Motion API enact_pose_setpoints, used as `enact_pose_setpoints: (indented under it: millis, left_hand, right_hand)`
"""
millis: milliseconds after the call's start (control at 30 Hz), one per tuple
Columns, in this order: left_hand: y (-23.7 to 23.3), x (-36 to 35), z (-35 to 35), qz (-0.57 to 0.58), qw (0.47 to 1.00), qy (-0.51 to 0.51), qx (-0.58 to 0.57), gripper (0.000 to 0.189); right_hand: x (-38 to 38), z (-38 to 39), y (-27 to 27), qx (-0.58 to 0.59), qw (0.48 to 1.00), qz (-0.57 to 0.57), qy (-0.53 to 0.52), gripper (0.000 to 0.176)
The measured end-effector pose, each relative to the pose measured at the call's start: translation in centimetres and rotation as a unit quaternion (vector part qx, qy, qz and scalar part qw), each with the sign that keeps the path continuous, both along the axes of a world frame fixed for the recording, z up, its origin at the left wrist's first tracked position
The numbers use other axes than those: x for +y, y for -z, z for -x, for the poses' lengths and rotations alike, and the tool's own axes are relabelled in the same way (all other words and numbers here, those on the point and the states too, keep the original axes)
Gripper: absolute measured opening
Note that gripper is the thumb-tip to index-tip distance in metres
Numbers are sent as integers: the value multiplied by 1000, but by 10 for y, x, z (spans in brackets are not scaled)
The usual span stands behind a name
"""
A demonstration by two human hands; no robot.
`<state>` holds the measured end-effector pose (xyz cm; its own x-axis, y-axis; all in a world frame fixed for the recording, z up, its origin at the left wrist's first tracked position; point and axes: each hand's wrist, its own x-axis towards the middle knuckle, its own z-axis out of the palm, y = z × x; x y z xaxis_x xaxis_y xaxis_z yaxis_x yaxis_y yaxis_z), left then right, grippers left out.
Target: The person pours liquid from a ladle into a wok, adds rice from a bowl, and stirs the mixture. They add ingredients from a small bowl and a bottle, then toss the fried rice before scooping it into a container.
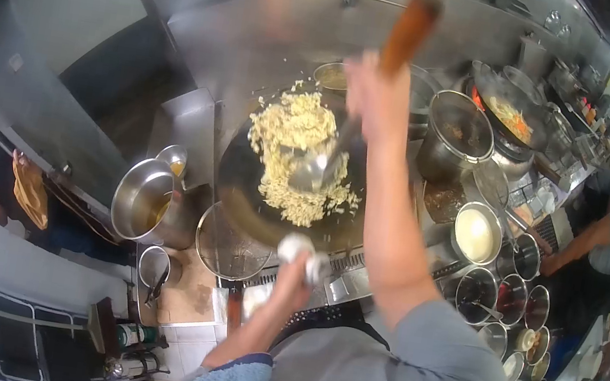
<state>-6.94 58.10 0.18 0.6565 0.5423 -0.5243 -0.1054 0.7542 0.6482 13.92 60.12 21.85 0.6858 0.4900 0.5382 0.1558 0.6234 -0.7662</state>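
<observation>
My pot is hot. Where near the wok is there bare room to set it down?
The flat steel top left of the wok, behind the big pot, looks bare. Right of the wok is crowded: stockpot and sauce bowls sit packed close.

Bright kitchen light, steel glare, fisheye vignette

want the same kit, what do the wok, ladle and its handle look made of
wok: dark, dull metal, likely seasoned carbon steel or iron, by its blackened matte inside. ladle: bright silvery metal, probably stainless steel, since it glints. handle in the right hand: looks like wood, warm brown and matte.
</observation>
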Motion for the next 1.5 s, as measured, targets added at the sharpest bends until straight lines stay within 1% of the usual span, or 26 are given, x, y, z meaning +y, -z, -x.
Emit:
enact_pose_setpoints:
  millis: [33,67,100,133,167,200,233,267,367,433,533,600,633,700,767,867,933,1067,1133,1167,1233,1300,1333,1367,1400,1500]
  left_hand:
    - [1,33,-22,-8,1000,10,21,25]
    - [13,50,-35,-148,989,11,6,24]
    - [16,46,-37,-197,980,27,30,25]
    - [19,43,-39,-245,967,40,56,25]
    - [47,38,-41,-55,998,9,-19,26]
    - [26,12,-27,-30,999,-29,-10,28]
    - [8,-17,-5,-5,998,-69,2,29]
    - [18,-28,4,-54,994,-87,-36,29]
    - [7,12,-10,20,992,-101,-69,22]
    - [-10,56,-42,8,991,-126,-38,16]
    - [15,91,-68,-22,995,-100,14,15]
    - [31,92,-70,-33,997,-65,35,17]
    - [36,96,-71,-23,998,-50,27,17]
    - [50,101,-72,1,1000,-21,8,17]
    - [54,111,-76,7,1000,11,9,19]
    - [42,105,-68,30,998,29,42,22]
    - [53,111,-68,-21,998,56,22,23]
    - [46,109,-64,-173,976,104,76,23]
    - [56,106,-61,-106,989,82,68,23]
    - [56,108,-64,-35,996,70,53,23]
    - [62,112,-70,51,997,50,30,22]
    - [81,113,-68,90,994,49,28,23]
    - [72,118,-73,48,998,42,30,22]
    - [65,111,-70,15,999,34,39,22]
    - [27,102,-64,14,995,28,98,21]
    - [24,97,-63,31,994,21,100,21]
  right_hand:
    - [-5,14,15,-37,999,-13,26,13]
    - [9,23,37,-59,992,3,107,9]
    - [24,39,59,-77,979,24,189,8]
    - [43,34,54,-63,974,4,218,16]
    - [62,14,42,-92,959,48,262,17]
    - [70,-8,18,-95,973,73,197,14]
    - [73,-20,-15,-79,974,45,206,26]
    - [81,-44,-41,-66,978,-2,197,24]
    - [50,-26,-123,5,992,-76,101,28]
    - [32,-15,-127,-38,994,-97,33,28]
    - [28,-1,-70,-28,991,-120,-50,26]
    - [74,-11,33,-108,988,40,100,26]
    - [79,-5,46,-5,998,-4,-58,25]
    - [82,-32,39,-17,999,41,18,23]
    - [61,-40,6,-17,999,37,5,23]
    - [52,-54,39,-35,999,2,-26,28]
    - [85,-69,59,-62,998,26,4,36]
    - [99,-85,-13,-43,997,-62,-9,29]
    - [112,-105,11,40,997,-70,-17,20]
    - [125,-75,22,77,993,-3,92,18]
    - [163,-125,49,49,993,27,-107,15]
    - [134,-95,26,55,984,13,-169,29]
    - [119,-75,1,42,977,-8,-207,37]
    - [89,-53,-5,4,990,31,-135,39]
    - [63,-30,6,-8,994,-12,-109,37]
    - [93,-34,74,-1,997,-19,-72,34]
